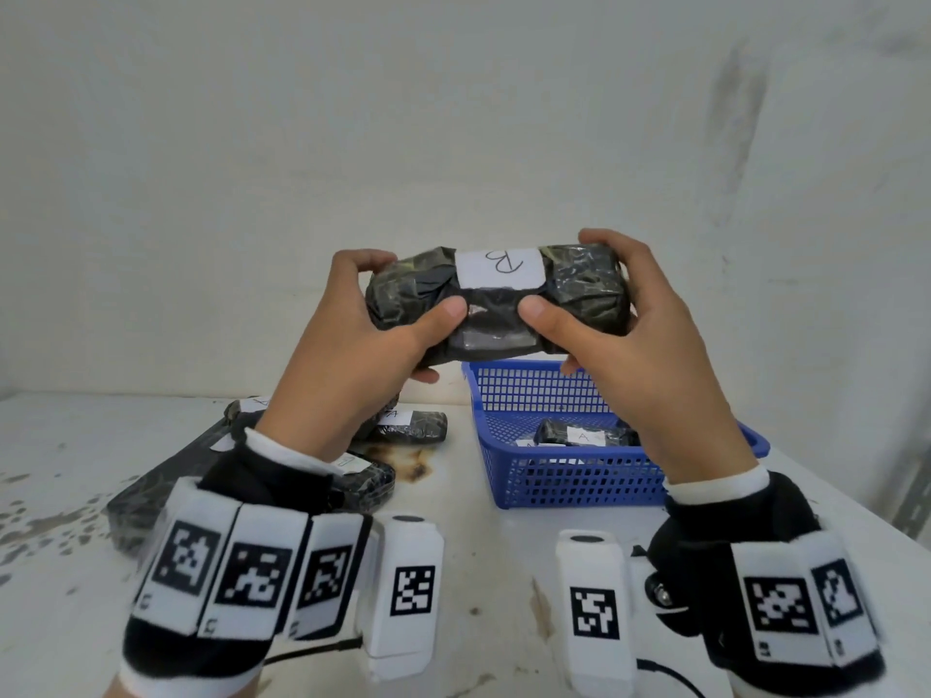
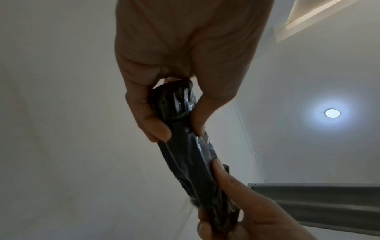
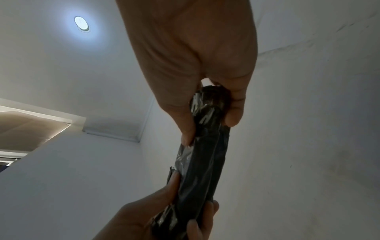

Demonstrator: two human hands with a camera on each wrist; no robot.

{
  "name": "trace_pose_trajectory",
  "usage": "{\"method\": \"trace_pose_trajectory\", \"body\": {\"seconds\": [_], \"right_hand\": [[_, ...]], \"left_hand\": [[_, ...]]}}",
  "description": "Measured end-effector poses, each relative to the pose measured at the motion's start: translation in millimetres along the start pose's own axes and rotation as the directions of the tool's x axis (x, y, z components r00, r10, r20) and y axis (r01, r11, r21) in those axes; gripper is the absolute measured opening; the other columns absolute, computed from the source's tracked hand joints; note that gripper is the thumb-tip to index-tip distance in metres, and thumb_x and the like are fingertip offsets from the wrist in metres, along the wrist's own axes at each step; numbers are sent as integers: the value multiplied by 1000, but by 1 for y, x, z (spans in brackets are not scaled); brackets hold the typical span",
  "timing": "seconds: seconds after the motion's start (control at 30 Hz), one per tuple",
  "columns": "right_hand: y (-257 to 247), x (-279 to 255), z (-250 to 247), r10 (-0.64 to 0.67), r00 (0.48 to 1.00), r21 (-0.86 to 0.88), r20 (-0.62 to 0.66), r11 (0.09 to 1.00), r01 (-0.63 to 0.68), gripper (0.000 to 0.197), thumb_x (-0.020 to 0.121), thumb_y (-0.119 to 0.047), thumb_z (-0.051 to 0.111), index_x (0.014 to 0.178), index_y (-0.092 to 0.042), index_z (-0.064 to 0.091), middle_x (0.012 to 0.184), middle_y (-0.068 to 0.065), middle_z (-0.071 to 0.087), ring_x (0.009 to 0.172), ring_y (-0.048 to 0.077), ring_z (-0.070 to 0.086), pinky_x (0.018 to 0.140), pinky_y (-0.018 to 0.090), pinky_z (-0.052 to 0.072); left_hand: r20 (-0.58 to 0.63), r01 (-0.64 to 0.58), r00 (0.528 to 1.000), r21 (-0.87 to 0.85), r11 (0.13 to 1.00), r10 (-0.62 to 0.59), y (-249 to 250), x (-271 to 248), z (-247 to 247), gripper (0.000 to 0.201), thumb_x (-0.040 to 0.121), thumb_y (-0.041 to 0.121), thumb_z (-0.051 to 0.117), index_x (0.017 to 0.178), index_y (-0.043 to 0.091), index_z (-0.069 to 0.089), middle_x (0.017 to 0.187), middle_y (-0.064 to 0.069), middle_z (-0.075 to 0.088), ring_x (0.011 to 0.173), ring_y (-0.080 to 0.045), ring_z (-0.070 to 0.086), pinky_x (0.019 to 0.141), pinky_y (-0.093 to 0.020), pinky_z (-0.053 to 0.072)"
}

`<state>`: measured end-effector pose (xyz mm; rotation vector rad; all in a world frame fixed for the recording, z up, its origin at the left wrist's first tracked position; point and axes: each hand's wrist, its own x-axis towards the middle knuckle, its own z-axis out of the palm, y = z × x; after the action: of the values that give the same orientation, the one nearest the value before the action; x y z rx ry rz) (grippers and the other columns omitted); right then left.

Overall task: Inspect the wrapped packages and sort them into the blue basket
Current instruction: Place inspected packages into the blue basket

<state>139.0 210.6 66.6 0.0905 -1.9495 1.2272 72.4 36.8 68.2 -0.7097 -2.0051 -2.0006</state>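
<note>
Your left hand (image 1: 347,340) and right hand (image 1: 640,335) each clamp one end of a dark wrapped package (image 1: 496,299), thumbs pressed on its near face, fingers curled behind. You hold it level in the air, above the blue basket (image 1: 569,476), its white label (image 1: 500,268) reading "B" upside down. Another package (image 1: 584,435) lies in the basket; more packages (image 1: 413,426) sit left of it on the white table (image 1: 478,546).

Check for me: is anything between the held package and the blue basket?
Nothing visible. Left hand and right hand hold the B-labelled package above the blue basket, whose open top already holds packages.
</note>
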Motion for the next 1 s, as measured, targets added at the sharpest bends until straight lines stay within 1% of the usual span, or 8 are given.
{"method": "trace_pose_trajectory", "body": {"seconds": [0.17,0.23,0.37,0.5,0.63,0.77,0.87,1.0], "right_hand": [[-3,0,-1,32,994,59,103,998,-38,53,81,-54,68,129,-40,52,115,-12,67,100,11,71,78,31,61],[-1,0,-3,33,993,59,113,997,-40,34,93,-43,62,126,-40,56,117,-7,66,93,9,72,64,25,59],[3,2,-8,41,993,62,109,997,-48,23,98,-37,59,121,-44,60,115,-5,67,75,19,75,51,28,54],[2,5,-9,43,995,150,88,987,-56,22,100,-38,55,119,-32,66,109,1,69,80,18,73,59,34,56],[3,7,-7,52,997,180,60,982,-62,22,99,-39,55,116,-30,66,102,-5,69,89,13,71,70,26,59],[0,6,-7,48,998,123,47,991,-54,20,99,-44,55,113,-33,65,101,-6,70,86,17,73,59,25,57],[-2,4,-6,58,998,69,35,996,-60,22,94,-51,58,106,-33,62,92,-7,72,62,17,71,45,24,48],[-3,2,-4,35,999,56,14,998,-35,29,87,-54,63,102,-30,60,92,-5,71,63,12,65,46,14,42]], "left_hand": [[-23,-33,999,-58,998,32,0,1,-2,58,79,23,76,123,29,37,108,3,62,77,-12,72,67,-31,60],[-12,-45,999,-87,995,44,1,1,-5,64,79,19,76,125,29,34,113,2,60,83,-11,71,63,-26,59],[86,21,996,-41,999,-18,6,-2,-7,78,62,48,75,128,24,40,114,6,62,96,-12,69,63,-31,58],[48,17,999,-93,996,-13,6,-2,-5,45,83,33,69,122,24,49,110,4,66,90,-15,70,60,-31,59],[47,15,999,-100,995,-10,5,-1,-3,29,89,34,64,114,20,55,98,4,68,78,-11,71,64,-35,61],[52,6,999,-81,997,-2,3,-1,0,22,92,34,60,109,22,53,96,5,68,80,-12,71,67,-37,62],[68,-11,998,-83,997,17,3,-1,1,15,94,29,59,106,23,52,92,7,67,76,-10,70,66,-35,62],[71,-23,997,-24,999,25,3,-2,3,19,91,37,61,103,27,50,95,8,65,85,-11,69,66,-35,61]]}}
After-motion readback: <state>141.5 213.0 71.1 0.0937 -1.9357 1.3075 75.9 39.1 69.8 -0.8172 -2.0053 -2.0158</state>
